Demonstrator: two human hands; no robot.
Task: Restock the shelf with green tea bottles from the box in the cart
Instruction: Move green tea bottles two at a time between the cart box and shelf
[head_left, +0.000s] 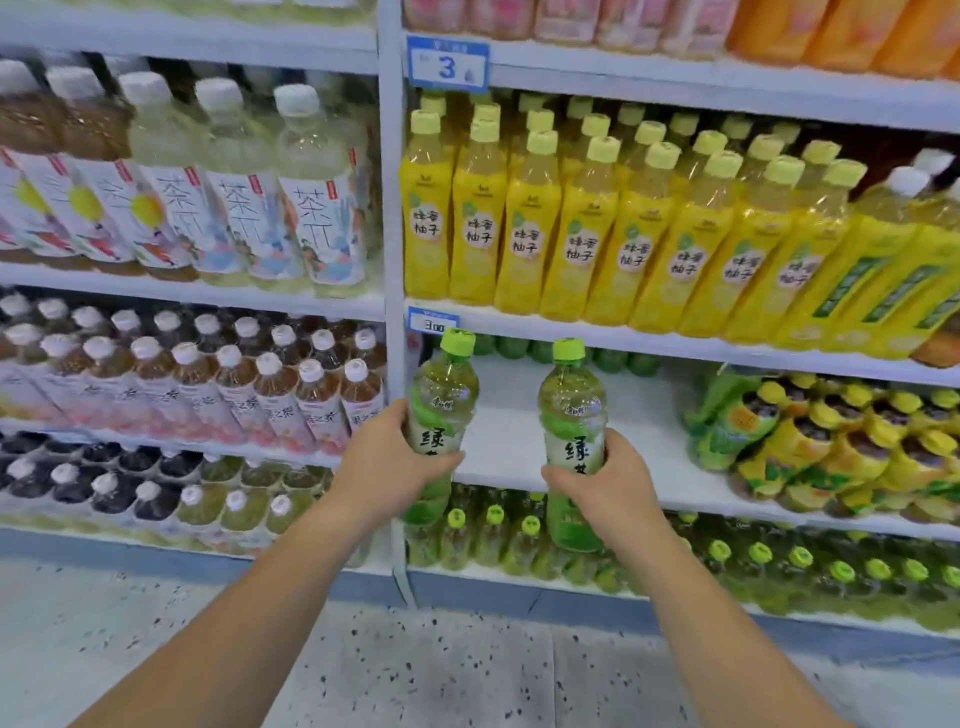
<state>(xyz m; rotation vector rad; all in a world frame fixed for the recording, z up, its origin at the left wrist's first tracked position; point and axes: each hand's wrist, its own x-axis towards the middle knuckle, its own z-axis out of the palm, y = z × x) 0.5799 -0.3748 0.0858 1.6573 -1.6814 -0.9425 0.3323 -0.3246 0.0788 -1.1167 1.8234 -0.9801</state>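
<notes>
Hands: left hand (395, 457) curled round one green tea bottle (441, 400) at the label; right hand (597, 478) likewise round a second bottle (571, 410) | Location: both upright before the part-bare shelf (519, 431), not yet set down | Handling: judged full, fairly heavy, smooth plastic; mid-body hold suits.

I saw rows of yellow bottles (582, 244) with yellow caps standing upright at the upper right, and above them a blue price tag (448, 65) with a big 3. A smaller tag (432, 321) below read 300. At the left stood pale tea bottles (322, 208) with white caps, and under them brown tea bottles (270, 395). At the right, wrapped packs (831, 447) of yellow-capped bottles lay tilted. The floor (415, 665) was speckled.
</notes>
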